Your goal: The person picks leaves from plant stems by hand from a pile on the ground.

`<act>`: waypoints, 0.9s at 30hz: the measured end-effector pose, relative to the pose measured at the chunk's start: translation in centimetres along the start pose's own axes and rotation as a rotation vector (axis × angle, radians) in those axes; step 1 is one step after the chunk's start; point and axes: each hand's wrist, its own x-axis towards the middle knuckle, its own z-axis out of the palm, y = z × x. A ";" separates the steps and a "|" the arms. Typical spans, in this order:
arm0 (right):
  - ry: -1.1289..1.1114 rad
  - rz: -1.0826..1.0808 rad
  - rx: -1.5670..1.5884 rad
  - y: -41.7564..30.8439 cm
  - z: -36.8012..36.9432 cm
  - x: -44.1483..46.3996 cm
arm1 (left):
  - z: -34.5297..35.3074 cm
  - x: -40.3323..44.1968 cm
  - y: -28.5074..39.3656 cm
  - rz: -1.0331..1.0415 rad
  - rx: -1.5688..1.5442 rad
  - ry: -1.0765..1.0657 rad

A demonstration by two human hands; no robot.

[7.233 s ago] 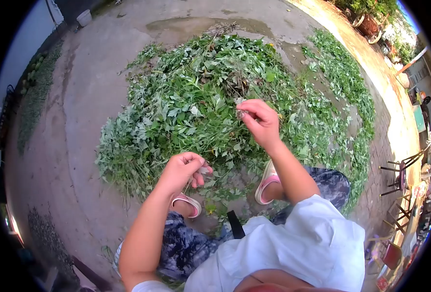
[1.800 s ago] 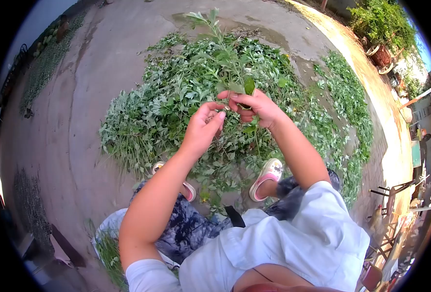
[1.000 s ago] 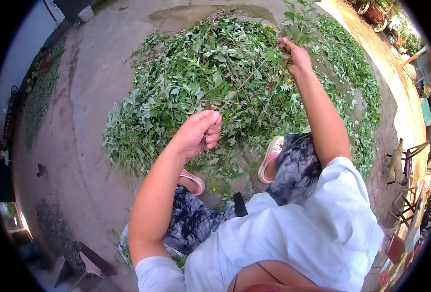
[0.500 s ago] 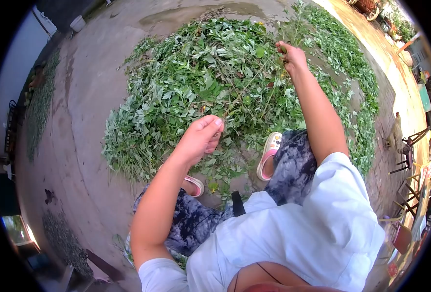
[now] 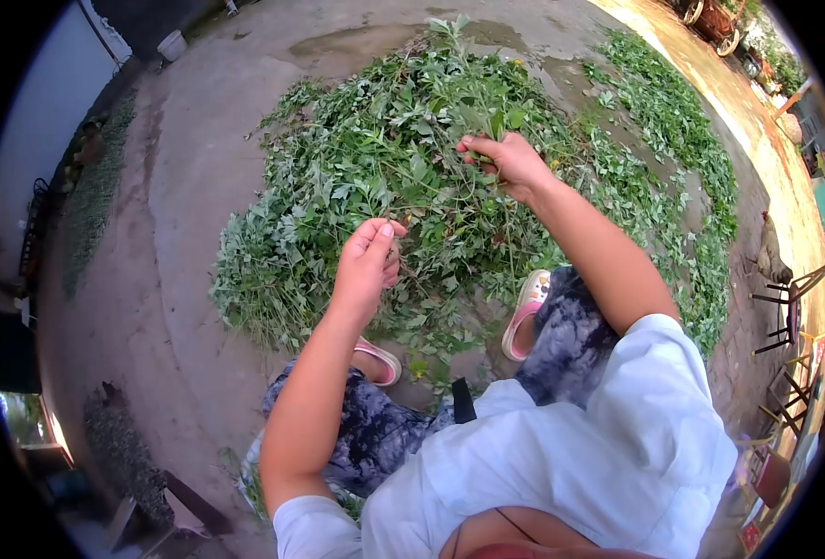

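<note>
A broad heap of cut leafy green stems (image 5: 338,158) lies on the ground before my feet. My right hand (image 5: 515,166) is closed around leafy stems (image 5: 468,107), whose leaves stand up beyond the fingers over the heap. Lower and to the left, my left hand (image 5: 368,264) is closed in a pinch, thumb against fingers, above the near part of the heap. Leaves show just past its fingertips, but I cannot tell whether they are held or lie behind. Both hands are apart from each other.
More greens (image 5: 673,121) are spread along the right. My clogs (image 5: 530,303) stand at the heap's near edge. A chicken (image 5: 768,250) and a small chair (image 5: 790,303) are at the right. A white bucket (image 5: 172,45) stands far left, near the wall.
My right hand has moved left and nearer to me with the leafy stems, closer to my left hand. My left hand has shifted slightly left and stays pinched.
</note>
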 end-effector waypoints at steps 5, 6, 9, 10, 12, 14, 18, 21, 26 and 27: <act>-0.183 0.039 -0.010 -0.1 3.2 -2.2 | -0.8 0.7 0.1 0.075 -0.112 0.120; -0.200 0.023 0.030 -0.1 3.3 -2.4 | -0.9 0.7 0.1 0.074 -0.125 0.140; -0.214 -0.002 0.106 -0.1 3.1 -2.4 | -1.2 1.0 0.2 0.104 -0.169 0.176; -0.193 0.039 0.084 -0.3 2.9 -2.4 | -1.2 1.1 0.3 0.126 -0.178 0.187; -0.133 0.132 -0.154 -0.5 2.1 -2.0 | -1.8 0.8 0.8 0.120 -0.162 0.166; -0.018 -0.062 -0.612 -0.4 0.6 -1.4 | -2.1 0.5 1.2 0.126 -0.093 0.150; 0.287 -0.370 -1.163 -2.7 -0.6 -2.2 | -1.7 -0.3 1.6 0.152 0.141 0.200; 0.381 -0.502 -1.135 -3.6 -0.7 -3.0 | -1.2 -0.6 1.4 0.188 0.364 0.151; -0.242 -0.659 -0.593 -2.4 2.0 -3.8 | 0.3 -1.2 1.1 0.159 0.465 0.051; -0.251 -0.731 -0.646 -2.0 2.1 -3.6 | 0.3 -1.2 0.9 0.157 0.468 0.047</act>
